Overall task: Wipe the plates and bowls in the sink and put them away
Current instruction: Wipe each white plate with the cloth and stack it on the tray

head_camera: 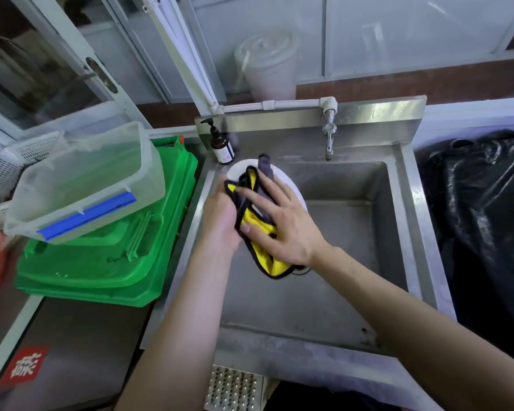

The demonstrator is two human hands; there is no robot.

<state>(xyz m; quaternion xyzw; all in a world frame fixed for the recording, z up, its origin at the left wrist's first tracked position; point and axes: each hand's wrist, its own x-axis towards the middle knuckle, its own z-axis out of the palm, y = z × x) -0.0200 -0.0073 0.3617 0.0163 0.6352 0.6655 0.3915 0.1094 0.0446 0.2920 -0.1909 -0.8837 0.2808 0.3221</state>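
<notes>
step: we wipe the plate point(282, 179) over the sink point(404, 221) | hands: left hand point(220, 218) grips its edge, right hand point(282, 221) fingers spread flat on the cloth point(261, 232) | risk: wet plate may slip, fall and crack

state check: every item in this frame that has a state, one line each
left hand: holds the plate from beneath
right hand: fingers spread, presses the cloth onto the plate
plate: tilted, above the sink basin
cloth: bunched against the plate
tap: no water visible
sink: basin bare where visible
clear bin: lidless, tilted on green crates
</notes>
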